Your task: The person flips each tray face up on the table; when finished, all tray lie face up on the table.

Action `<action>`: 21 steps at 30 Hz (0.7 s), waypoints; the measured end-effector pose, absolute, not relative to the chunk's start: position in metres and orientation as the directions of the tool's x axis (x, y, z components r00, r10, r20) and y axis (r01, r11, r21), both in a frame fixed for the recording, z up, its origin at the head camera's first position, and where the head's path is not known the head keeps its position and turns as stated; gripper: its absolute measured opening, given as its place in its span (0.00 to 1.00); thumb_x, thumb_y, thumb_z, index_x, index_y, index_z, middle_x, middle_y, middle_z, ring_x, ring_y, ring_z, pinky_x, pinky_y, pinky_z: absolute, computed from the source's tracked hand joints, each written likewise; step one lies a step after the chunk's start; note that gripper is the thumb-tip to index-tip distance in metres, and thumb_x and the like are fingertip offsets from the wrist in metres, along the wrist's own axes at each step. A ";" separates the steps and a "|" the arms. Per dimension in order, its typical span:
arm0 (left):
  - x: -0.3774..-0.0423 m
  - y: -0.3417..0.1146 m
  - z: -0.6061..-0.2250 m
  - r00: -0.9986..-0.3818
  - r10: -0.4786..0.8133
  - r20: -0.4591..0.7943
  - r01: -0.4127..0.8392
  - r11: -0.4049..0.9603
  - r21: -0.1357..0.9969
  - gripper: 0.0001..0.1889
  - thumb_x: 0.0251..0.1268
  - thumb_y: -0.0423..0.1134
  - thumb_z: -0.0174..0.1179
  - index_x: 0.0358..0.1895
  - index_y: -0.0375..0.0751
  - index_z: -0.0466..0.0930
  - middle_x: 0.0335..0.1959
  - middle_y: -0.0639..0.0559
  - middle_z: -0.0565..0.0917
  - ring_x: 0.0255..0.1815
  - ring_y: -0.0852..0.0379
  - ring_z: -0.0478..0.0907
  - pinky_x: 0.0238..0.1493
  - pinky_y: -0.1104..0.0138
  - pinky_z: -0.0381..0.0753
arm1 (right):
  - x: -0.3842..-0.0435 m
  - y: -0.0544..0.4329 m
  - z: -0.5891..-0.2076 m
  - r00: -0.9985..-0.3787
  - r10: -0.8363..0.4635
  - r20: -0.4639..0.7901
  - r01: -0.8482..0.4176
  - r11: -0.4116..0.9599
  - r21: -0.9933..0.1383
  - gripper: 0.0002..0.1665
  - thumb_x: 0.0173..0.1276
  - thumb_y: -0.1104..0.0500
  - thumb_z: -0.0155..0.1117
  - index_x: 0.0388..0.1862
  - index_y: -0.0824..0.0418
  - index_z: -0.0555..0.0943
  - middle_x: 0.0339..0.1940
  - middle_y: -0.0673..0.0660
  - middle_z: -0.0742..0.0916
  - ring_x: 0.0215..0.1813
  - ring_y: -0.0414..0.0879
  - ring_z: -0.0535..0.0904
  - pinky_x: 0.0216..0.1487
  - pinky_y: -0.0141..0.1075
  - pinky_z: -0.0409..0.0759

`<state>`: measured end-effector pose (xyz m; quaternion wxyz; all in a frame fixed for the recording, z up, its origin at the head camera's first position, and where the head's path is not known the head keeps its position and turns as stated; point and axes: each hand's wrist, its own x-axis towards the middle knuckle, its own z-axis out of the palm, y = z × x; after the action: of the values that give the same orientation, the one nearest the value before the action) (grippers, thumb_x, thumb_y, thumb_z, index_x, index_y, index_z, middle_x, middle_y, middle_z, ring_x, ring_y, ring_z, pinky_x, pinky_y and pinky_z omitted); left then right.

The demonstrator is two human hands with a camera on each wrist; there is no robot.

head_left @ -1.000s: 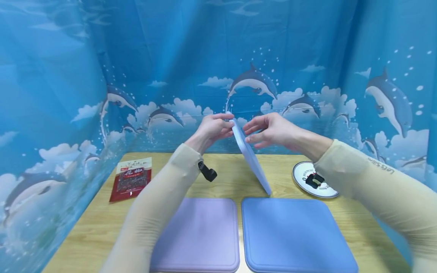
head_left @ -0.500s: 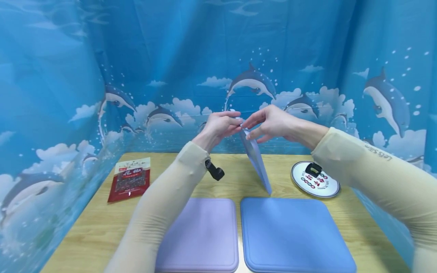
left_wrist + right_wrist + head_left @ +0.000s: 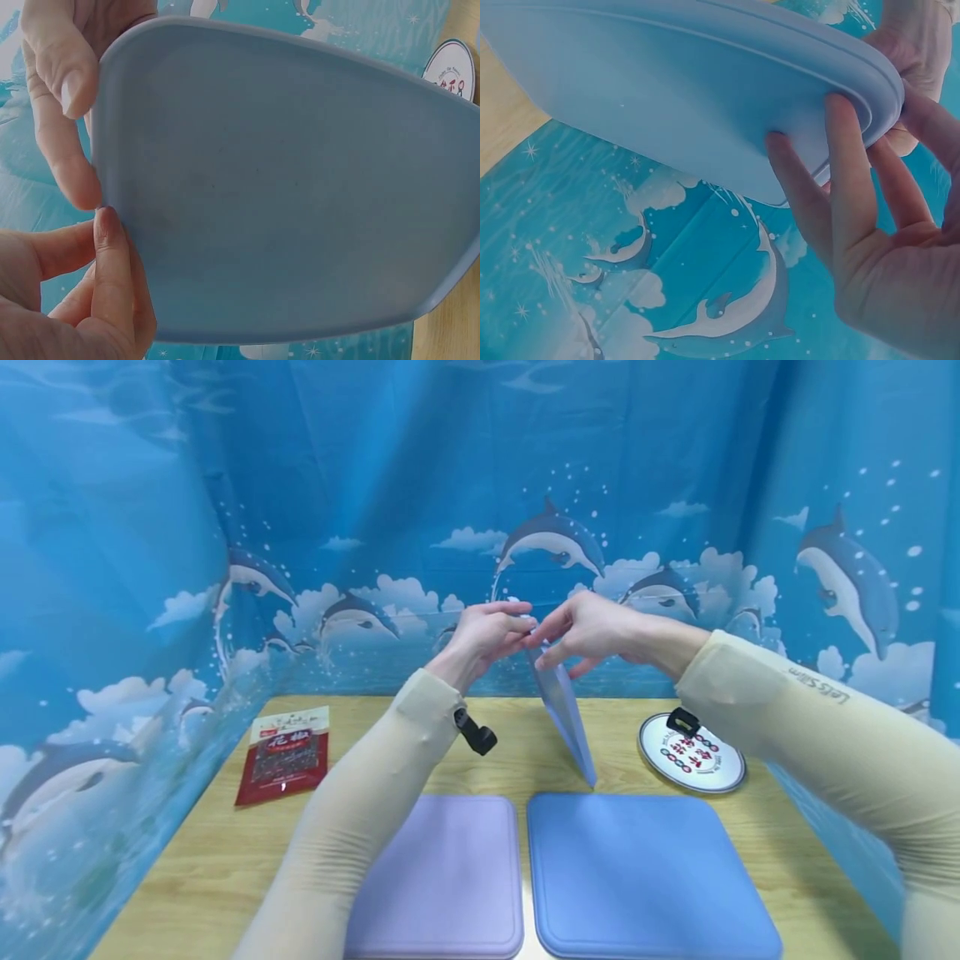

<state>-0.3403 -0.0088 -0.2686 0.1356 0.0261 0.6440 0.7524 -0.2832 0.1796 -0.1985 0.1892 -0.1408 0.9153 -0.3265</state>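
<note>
In the head view a light blue rounded-corner board stands tilted on edge over the table, its top leaning left. My left hand pinches its upper edge. From the other side my right hand grips the same upper end, close to the left fingertips. The left wrist view shows one broad plain face of the board, with the left hand low on its edge. Fingers of the right hand press the face with a rim groove in the right wrist view. The board's exact kind is unclear.
A lilac mat and a blue mat lie side by side at the front. A red spice packet lies at the left, and a white plate with red print at the right. A blue dolphin curtain surrounds the table.
The right hand has moved left from the board's face to its top edge and now grips it. The left hand and the board's upper end have shifted slightly right.
</note>
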 end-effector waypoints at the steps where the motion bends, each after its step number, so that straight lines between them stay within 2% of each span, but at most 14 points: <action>1: -0.340 -0.008 -0.269 -0.962 0.237 -0.136 -0.171 -0.132 0.976 0.20 0.82 0.34 0.67 0.72 0.45 0.87 0.70 0.43 0.88 0.62 0.49 0.94 0.68 0.60 0.93 | -0.283 0.179 -0.198 -0.889 -0.380 -0.256 -0.135 0.751 -0.646 0.24 0.79 0.59 0.76 0.71 0.55 0.88 0.84 0.61 0.81 0.82 0.62 0.79 0.65 0.53 0.95; 11: -0.342 -0.002 -0.270 -0.959 0.263 -0.107 -0.142 -0.116 0.983 0.20 0.82 0.36 0.68 0.72 0.48 0.87 0.67 0.45 0.90 0.61 0.50 0.94 0.71 0.57 0.92 | -0.282 0.180 -0.190 -0.901 -0.358 -0.246 -0.159 0.798 -0.581 0.21 0.77 0.64 0.74 0.67 0.57 0.91 0.80 0.63 0.84 0.78 0.61 0.83 0.63 0.53 0.95; 16: -0.343 0.003 -0.271 -0.959 0.271 -0.085 -0.118 -0.106 0.987 0.20 0.83 0.37 0.68 0.73 0.49 0.87 0.67 0.46 0.90 0.59 0.50 0.94 0.71 0.58 0.92 | -0.282 0.179 -0.186 -0.910 -0.334 -0.244 -0.159 0.826 -0.540 0.19 0.77 0.65 0.71 0.64 0.59 0.92 0.79 0.65 0.85 0.76 0.64 0.85 0.61 0.53 0.96; 21: -0.344 0.006 -0.270 -0.953 0.295 -0.070 -0.116 -0.140 0.983 0.21 0.83 0.36 0.67 0.73 0.47 0.86 0.70 0.41 0.88 0.60 0.48 0.94 0.73 0.55 0.91 | -0.285 0.181 -0.181 -0.915 -0.330 -0.233 -0.180 0.850 -0.494 0.18 0.77 0.65 0.73 0.63 0.61 0.92 0.76 0.66 0.87 0.72 0.63 0.86 0.56 0.51 0.98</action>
<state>-0.3440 0.0058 -0.2702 0.1364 0.0697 0.6416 0.7516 -0.2850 0.1809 -0.1810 0.1567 -0.1343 0.9490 -0.2382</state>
